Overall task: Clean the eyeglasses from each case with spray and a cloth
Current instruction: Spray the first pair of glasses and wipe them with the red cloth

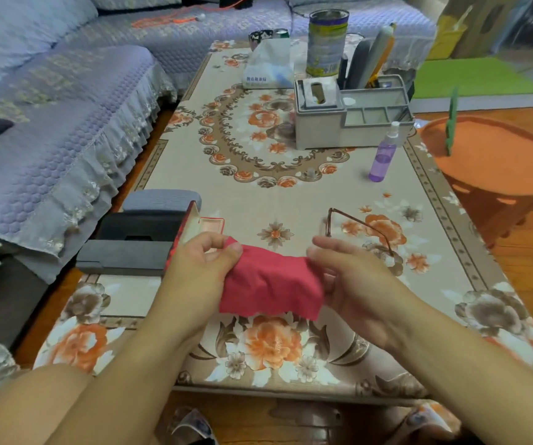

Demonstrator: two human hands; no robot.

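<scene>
Holding the red cloth (pixel 270 281) stretched between both hands, I am low over the near part of the worktop (pixel 290 200), and the head view is the only one I have. My left hand (pixel 201 261) pinches the cloth's upper left corner between thumb and curled fingers; my right hand (pixel 351 277) grips its right edge, fingers partly hidden behind the fabric.

Taking the cloth as my landmark, the eyeglasses (pixel 363 234) lie just beyond its right end, resting on the worktop and held by neither hand. Their long axis runs diagonally, from far-left to near-right, and the near end sits close to my right fingers. I judge the right hand the nearer one for picking them up, with nothing between it and the frame.

Beyond the cloth's left end stands an open red case (pixel 191 228), and further left of that a stack of dark cases (pixel 136 239). Well beyond the cloth to the right stands the purple spray bottle (pixel 384 154), upright, just in front of a grey organiser (pixel 351 117). A tall tin (pixel 327 43) and a tissue pack (pixel 270 64) sit at the far end. I see nothing blocking the way to the bottle, though reaching it would pass over the eyeglasses.
</scene>
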